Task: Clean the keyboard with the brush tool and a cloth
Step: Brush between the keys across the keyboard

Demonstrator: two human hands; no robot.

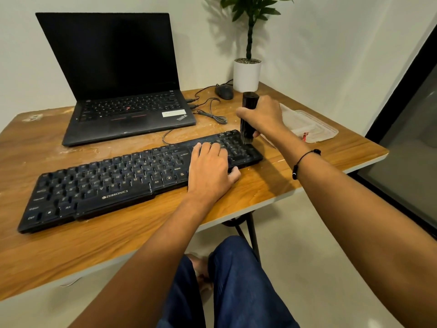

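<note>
A black Zebronics keyboard lies slanted across the wooden table. My right hand grips a black cylindrical brush tool held upright, its bristles touching the number pad keys at the keyboard's right end. My left hand rests flat on the keys just left of the number pad, thumb over the front edge, pinning the keyboard down. No cloth can be made out.
An open black laptop sits behind the keyboard, with cables and a mouse to its right. A potted plant stands at the back corner. A clear plastic box lies beside my right hand near the table's right edge.
</note>
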